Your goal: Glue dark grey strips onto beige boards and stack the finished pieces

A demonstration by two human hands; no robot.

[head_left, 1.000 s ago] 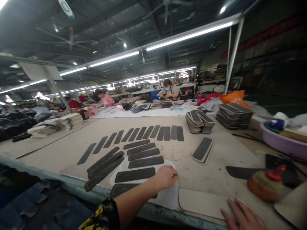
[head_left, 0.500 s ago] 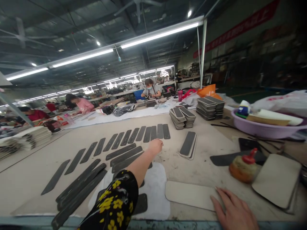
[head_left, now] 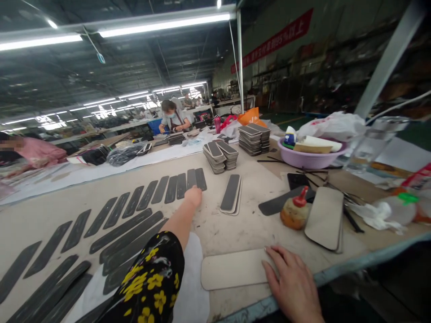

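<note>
My left hand (head_left: pixel 193 196), its fingers curled together, is at the near end of a dark strip (head_left: pixel 191 178) toward the right of a slanting row. Whatever its fingertips pinch, if anything, is hidden. More dark strips with rounded ends and wet-looking streaks (head_left: pixel 131 237) lie left of my forearm. My right hand (head_left: pixel 294 282) rests with extended fingers on the right end of a long beige panel (head_left: pixel 234 269), which lies flat near the table's front edge. Right of my left hand is a small pile of dark-faced panels (head_left: pixel 230 194).
Stacked panels (head_left: pixel 220 157) stand farther back, near a purple basin (head_left: pixel 310 157). A red-topped glue bottle (head_left: pixel 294 211) and beige panels (head_left: pixel 326 217) are to the right. Under my left arm lies a white sheet (head_left: pixel 193 287). Across the table a co-worker (head_left: pixel 173 119) handles pieces.
The view has swung right, so the scene sits farther left. My left hand has moved forward and right against the row of strips. My right hand stays on the beige panel.
</note>
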